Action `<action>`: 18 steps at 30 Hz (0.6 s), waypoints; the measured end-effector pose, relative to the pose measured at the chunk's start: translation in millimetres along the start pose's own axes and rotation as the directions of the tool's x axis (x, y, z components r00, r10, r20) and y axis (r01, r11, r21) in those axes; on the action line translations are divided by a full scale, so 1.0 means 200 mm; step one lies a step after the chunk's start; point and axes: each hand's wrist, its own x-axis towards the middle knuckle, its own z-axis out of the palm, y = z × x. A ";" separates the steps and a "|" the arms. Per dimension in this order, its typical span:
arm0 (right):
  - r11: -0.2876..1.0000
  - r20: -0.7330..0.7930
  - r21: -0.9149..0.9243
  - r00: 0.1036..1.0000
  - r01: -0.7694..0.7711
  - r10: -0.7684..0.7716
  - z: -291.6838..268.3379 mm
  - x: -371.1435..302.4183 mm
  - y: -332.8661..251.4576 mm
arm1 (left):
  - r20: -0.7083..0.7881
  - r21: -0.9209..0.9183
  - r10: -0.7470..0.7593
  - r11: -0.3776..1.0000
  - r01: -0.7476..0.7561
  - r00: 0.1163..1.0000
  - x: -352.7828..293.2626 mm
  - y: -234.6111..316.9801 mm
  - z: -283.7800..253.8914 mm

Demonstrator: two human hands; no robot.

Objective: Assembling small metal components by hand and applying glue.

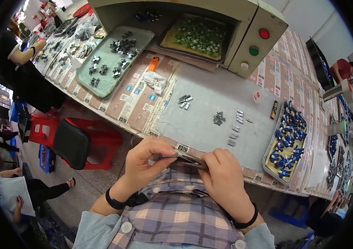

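Observation:
Close in front of my body, above the table's near edge, both hands are up at a dark, flat, narrow metal piece [194, 162]. My left hand [150, 159] pinches a small grey part [172, 156] between thumb and fingertips at its left end. My right hand [224, 177] is closed round the other end; its fingers hide much of the piece, so its exact kind is unclear. On the white sheet [201, 99] beyond lie a heap of tiny metal bits [219, 118], a column of small metal blocks [235, 128] and several larger silver blocks [184, 101].
A tray of blue-and-silver parts [263, 164] stands right. At left is a green tray [80, 79] with black-and-silver parts, near a crumpled white cloth [155, 81]. A beige machine [239, 41] with buttons stands behind. A red stool [101, 141] and other people are at left.

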 end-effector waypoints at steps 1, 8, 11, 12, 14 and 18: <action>1.000 -0.008 0.000 1.000 -0.005 0.005 0.00 0.00 0.01 | 0.002 0.089 0.016 0.996 -0.016 1.000 0.01 0.00 0.00; 0.999 0.029 -0.036 0.999 -0.023 0.024 0.00 0.05 0.08 | 0.014 0.216 0.090 0.972 -0.091 0.996 0.09 -0.04 0.04; 0.999 0.037 -0.027 0.999 -0.030 0.031 0.01 0.08 0.10 | 0.030 0.252 0.099 0.962 -0.103 0.995 0.12 -0.06 0.04; 0.999 0.044 -0.020 0.998 -0.034 0.035 0.00 0.08 0.10 | 0.035 0.248 0.092 0.964 -0.098 0.995 0.12 -0.06 0.04; 0.999 0.055 -0.010 0.998 -0.040 0.041 0.00 0.10 0.10 | 0.039 0.243 0.081 0.966 -0.088 0.996 0.13 -0.07 0.04; 0.998 0.077 -0.028 0.995 -0.054 0.056 0.00 0.11 0.13 | 0.044 0.322 0.120 0.938 -0.128 0.992 0.16 -0.08 0.04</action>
